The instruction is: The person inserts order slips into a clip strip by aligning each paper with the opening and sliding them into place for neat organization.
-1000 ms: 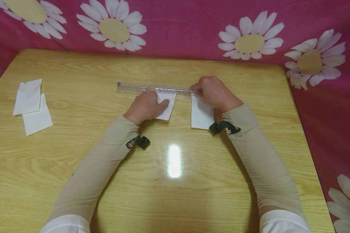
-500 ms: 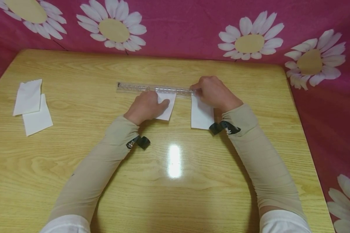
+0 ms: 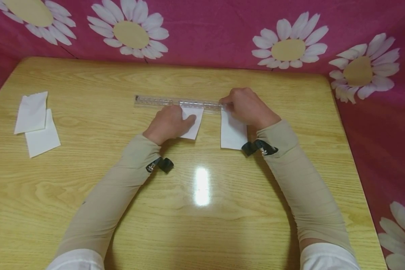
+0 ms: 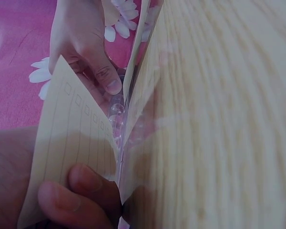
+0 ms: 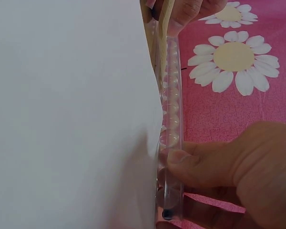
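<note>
A clear plastic ruler (image 3: 192,104) with a row of round bumps lies crosswise in front of me. My right hand (image 3: 251,108) grips its right end, the thumb pressed on it in the right wrist view. Below that hand hangs a blank-faced white paper slip (image 3: 233,131), its top edge at the ruler. My left hand (image 3: 170,123) pinches another paper slip (image 3: 193,131) along the ruler's near edge. In the left wrist view, two curled fingertips (image 4: 83,179) lie on its lined side, which carries printed small boxes. The left fingers are partly hidden in the head view.
Two more white paper slips (image 3: 32,112) overlap each other at the left of the wooden table (image 3: 202,232). A pink cloth with daisies (image 3: 209,33) stands behind the table's far edge and along its right side. Small cameras (image 3: 165,165) are strapped to both wrists.
</note>
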Demonstrator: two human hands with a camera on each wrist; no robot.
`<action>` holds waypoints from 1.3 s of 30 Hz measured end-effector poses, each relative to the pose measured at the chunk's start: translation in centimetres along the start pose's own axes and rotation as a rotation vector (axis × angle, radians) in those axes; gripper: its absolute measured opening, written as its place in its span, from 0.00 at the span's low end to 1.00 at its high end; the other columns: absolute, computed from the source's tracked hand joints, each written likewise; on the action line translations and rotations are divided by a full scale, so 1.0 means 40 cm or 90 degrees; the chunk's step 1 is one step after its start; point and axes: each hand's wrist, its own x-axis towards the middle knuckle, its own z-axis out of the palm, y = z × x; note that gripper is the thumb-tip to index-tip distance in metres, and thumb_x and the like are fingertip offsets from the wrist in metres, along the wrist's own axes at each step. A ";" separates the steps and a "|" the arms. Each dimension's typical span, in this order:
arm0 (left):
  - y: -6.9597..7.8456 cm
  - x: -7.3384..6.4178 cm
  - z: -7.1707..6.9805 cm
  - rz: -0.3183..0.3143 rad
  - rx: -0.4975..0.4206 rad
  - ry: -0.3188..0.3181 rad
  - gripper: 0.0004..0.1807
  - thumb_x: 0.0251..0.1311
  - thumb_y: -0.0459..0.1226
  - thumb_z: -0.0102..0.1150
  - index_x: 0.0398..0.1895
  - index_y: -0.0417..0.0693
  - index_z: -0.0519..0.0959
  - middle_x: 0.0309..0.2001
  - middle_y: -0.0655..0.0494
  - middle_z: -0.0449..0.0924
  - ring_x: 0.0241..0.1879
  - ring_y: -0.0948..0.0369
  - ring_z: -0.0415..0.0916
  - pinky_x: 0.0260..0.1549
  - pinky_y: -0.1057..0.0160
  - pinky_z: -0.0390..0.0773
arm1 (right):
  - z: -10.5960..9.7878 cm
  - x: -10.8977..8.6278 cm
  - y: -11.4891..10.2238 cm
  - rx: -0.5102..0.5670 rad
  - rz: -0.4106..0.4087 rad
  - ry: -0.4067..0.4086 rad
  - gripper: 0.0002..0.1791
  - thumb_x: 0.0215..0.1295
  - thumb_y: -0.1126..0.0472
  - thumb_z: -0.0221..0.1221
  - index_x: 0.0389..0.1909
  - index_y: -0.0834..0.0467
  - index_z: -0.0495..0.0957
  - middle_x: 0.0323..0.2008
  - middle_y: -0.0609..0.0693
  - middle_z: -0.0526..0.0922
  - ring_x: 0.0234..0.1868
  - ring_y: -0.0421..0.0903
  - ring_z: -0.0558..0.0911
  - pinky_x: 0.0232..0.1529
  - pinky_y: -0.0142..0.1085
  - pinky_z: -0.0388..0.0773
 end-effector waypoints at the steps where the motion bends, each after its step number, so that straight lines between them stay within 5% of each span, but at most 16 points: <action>1: 0.000 0.000 0.000 0.000 0.000 0.000 0.28 0.74 0.57 0.48 0.19 0.49 0.66 0.23 0.54 0.65 0.20 0.59 0.63 0.22 0.61 0.68 | 0.000 0.000 0.000 0.000 0.002 -0.001 0.21 0.73 0.70 0.52 0.62 0.57 0.82 0.46 0.63 0.85 0.38 0.51 0.73 0.42 0.43 0.74; 39: 0.008 -0.001 0.004 -0.001 0.003 -0.005 0.27 0.75 0.56 0.47 0.22 0.48 0.69 0.25 0.54 0.65 0.23 0.58 0.65 0.24 0.61 0.68 | 0.001 -0.001 0.001 -0.010 -0.017 0.017 0.20 0.71 0.70 0.53 0.60 0.57 0.84 0.44 0.62 0.87 0.36 0.52 0.75 0.40 0.43 0.74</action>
